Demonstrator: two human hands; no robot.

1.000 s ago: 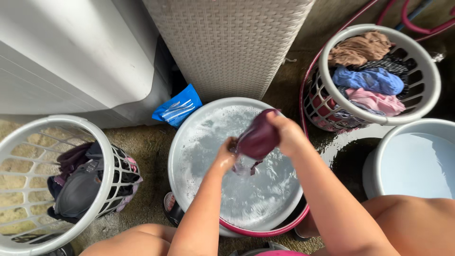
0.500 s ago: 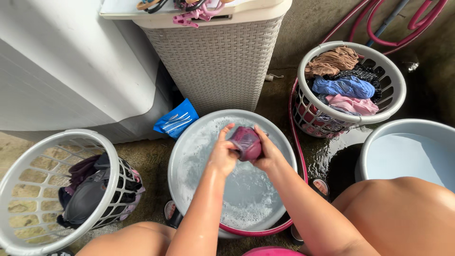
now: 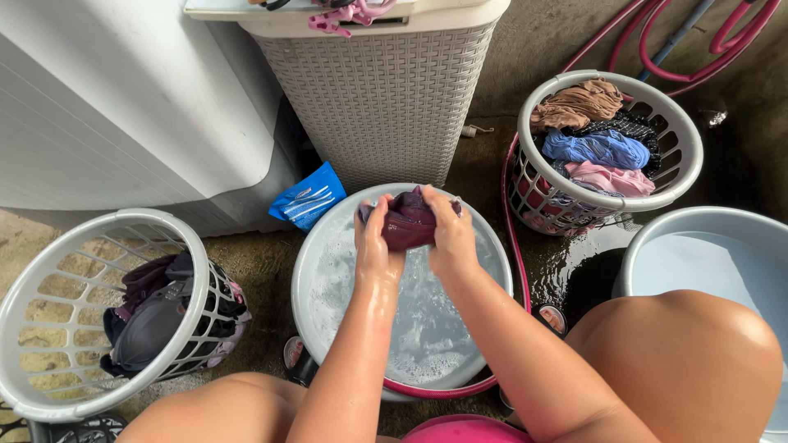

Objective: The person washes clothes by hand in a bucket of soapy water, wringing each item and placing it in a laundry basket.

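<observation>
Maroon wet cloth garment (image 3: 408, 223) sits bunched between your left hand (image 3: 374, 238) and right hand (image 3: 448, 234), both grips clenched on it above the grey round soapy-water basin (image 3: 312, 254).

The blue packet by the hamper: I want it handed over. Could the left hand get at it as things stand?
Probably not right away. The way to the blue packet looks open past the basin rim, but the left hand and right hand both grip the maroon garment.
</observation>
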